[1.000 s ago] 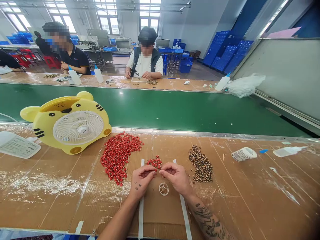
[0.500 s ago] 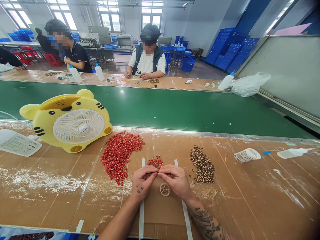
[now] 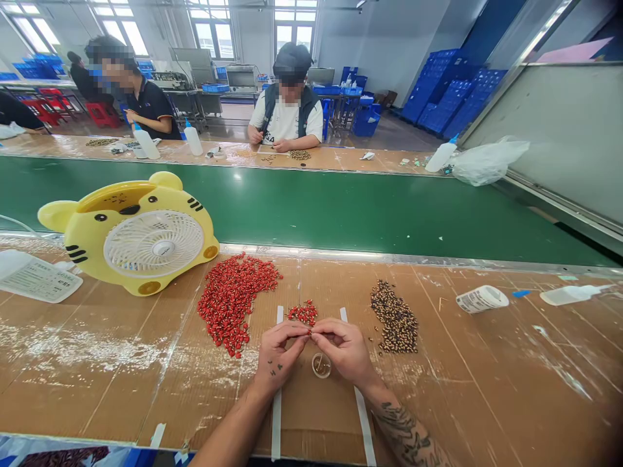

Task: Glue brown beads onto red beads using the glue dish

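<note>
My left hand [image 3: 281,350] and my right hand [image 3: 343,347] meet at the fingertips over the cardboard, thumbs and forefingers pinched together. Between them shows a small red piece [image 3: 309,331], mostly covered by the fingers; both hands seem to grip it. Just beyond the fingertips lies a small heap of red pieces [image 3: 302,312]. Under my right hand sits a little round clear dish [image 3: 321,366] with a thin stick standing in it. A large pile of red pieces [image 3: 228,298] is to the left, and a pile of black-and-gold pieces [image 3: 395,321] is to the right.
A yellow animal-shaped fan [image 3: 141,237] stands at the left beside a labelled bottle [image 3: 36,279]. On the right lie a white tub [image 3: 481,299] and a squeeze bottle [image 3: 569,295]. Beyond the green belt [image 3: 311,207], co-workers sit at another bench.
My hands stay pinched together in nearly the same place, with only slight finger movement. Across the belt, a co-worker's hand has risen a little from the bench.
</note>
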A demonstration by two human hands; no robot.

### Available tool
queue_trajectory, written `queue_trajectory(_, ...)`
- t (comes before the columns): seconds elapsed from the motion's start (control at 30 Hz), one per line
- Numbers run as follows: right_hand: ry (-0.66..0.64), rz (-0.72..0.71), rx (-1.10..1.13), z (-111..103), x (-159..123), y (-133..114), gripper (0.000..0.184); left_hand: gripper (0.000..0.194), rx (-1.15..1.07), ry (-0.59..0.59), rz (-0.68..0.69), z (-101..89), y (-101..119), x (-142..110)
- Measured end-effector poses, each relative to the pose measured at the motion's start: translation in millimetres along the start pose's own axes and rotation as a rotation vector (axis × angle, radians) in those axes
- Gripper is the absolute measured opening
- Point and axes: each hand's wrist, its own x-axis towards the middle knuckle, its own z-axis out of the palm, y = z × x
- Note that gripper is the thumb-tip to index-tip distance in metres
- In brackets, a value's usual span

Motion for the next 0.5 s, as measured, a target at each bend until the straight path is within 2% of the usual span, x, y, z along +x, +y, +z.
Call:
queue_trajectory(0.17,-0.030,0.035,0.024,-0.2,1.3,-0.7,0.008,0.013,-0.003,0.015,0.031,-0.4,0.1,0.3)
queue_trajectory(0.27,-0.063,0.046,0.048,-3.1,3.5,0.0,0.007,0.013,-0.024,0.009,-0.002,-1.6,1.4,0.7)
queue_trajectory(0.5,-0.110,0.120,0.066,-8.7,7.5,-3.2,0.012,0.005,-0.158,0.008,-0.274,-0.3,-1.0,-4.2)
